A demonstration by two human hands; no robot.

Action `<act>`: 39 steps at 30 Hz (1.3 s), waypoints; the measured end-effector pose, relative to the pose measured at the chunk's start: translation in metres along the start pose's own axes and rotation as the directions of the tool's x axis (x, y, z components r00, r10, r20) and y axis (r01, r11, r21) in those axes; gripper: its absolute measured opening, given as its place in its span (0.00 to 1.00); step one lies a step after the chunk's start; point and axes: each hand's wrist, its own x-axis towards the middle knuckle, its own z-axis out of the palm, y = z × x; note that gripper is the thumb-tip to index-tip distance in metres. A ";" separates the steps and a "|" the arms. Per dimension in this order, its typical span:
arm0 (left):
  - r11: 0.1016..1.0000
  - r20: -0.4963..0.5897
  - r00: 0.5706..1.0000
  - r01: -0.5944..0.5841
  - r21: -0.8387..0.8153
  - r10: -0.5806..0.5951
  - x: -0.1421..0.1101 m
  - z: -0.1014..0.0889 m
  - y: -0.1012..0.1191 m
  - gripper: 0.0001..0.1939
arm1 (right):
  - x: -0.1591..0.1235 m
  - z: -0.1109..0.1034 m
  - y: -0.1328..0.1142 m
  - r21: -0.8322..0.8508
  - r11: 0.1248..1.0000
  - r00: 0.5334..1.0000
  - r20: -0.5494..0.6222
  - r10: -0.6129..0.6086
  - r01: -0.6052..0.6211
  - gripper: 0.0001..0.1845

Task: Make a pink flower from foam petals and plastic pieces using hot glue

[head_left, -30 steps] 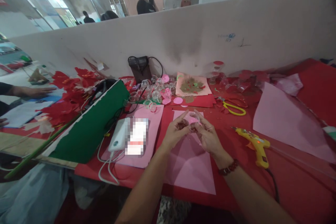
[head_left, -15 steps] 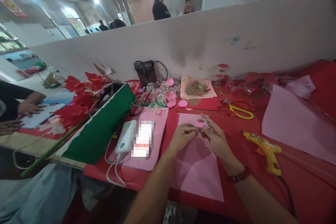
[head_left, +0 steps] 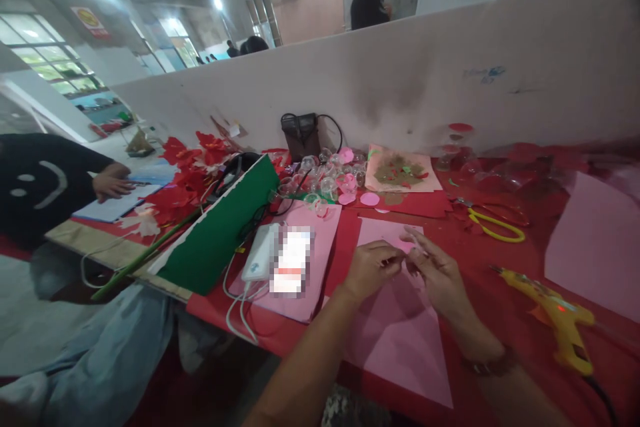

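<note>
In front of me, over a pink sheet (head_left: 395, 340) lying on the red table cover, my two hands meet. A small clear plastic piece with a pink disc (head_left: 407, 239) is between them, partly covered by fingers. My left hand (head_left: 373, 265) is closed, its fingertips pinching at the near edge of that piece. Around the other side, my right hand (head_left: 440, 270) grips it, with the index finger stretched along it. Its exact shape is hard to make out.
To the right lie a yellow hot glue gun (head_left: 555, 313) and yellow-handled scissors (head_left: 495, 223). Several clear plastic cups (head_left: 327, 187) are heaped at the back. A white power bank (head_left: 261, 253) and a phone (head_left: 291, 260) are on the left, beside a green board (head_left: 220, 233). Another person's hand (head_left: 113, 183) is farther left.
The view has swung left, so the table's things appear farther right. My hands stay together on the small plastic piece, the fingers shifting slightly. The person behind the partition appears closer.
</note>
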 end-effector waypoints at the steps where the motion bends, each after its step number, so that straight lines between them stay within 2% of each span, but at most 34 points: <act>1: 0.999 -0.001 1.000 0.011 -0.039 -0.011 0.000 0.001 0.001 0.10 | 0.001 -0.001 -0.001 0.016 1.000 1.000 -0.015 -0.001 0.001 0.24; 4: 0.995 0.012 1.000 -0.007 -0.097 0.008 0.001 0.002 0.000 0.10 | 0.003 -0.003 -0.003 0.071 0.997 0.998 -0.055 0.043 -0.039 0.23; 7: 0.997 0.037 0.997 -0.071 -0.044 0.072 0.000 0.004 -0.004 0.09 | 0.002 -0.002 -0.002 0.100 0.990 0.992 -0.071 0.109 -0.102 0.22; 11: 0.993 0.084 0.990 -0.117 0.005 0.117 0.000 0.006 -0.011 0.08 | 0.001 -0.001 -0.002 0.074 0.989 0.987 -0.085 0.134 -0.128 0.23; 14: 0.994 0.045 0.994 -0.099 -0.041 0.101 0.000 0.008 -0.013 0.07 | 0.002 -0.003 -0.002 0.067 0.987 0.986 -0.074 0.150 -0.145 0.24; 20: 0.987 -0.039 0.989 -0.145 -0.063 0.143 0.000 0.010 -0.012 0.07 | 0.005 -0.006 0.003 0.112 0.980 0.980 -0.089 0.177 -0.166 0.26; 27: 0.979 -0.030 0.996 -0.091 -0.184 0.087 0.001 0.006 -0.006 0.07 | 0.002 0.002 0.000 0.241 0.957 0.975 -0.108 0.193 -0.163 0.24; 33: 0.982 0.009 0.994 -0.104 -0.161 0.107 0.000 0.009 -0.007 0.05 | 0.001 0.004 0.003 0.222 0.965 0.987 -0.050 0.155 -0.140 0.24; 37: 0.992 -0.042 0.993 -0.112 -0.057 0.110 0.000 0.009 -0.005 0.05 | -0.001 0.008 0.000 0.201 0.967 0.986 -0.020 0.164 -0.156 0.25; 39: 0.994 -0.097 0.992 -0.085 -0.070 0.078 0.001 0.008 -0.001 0.05 | -0.001 0.010 -0.005 0.226 0.963 0.988 -0.018 0.155 -0.147 0.24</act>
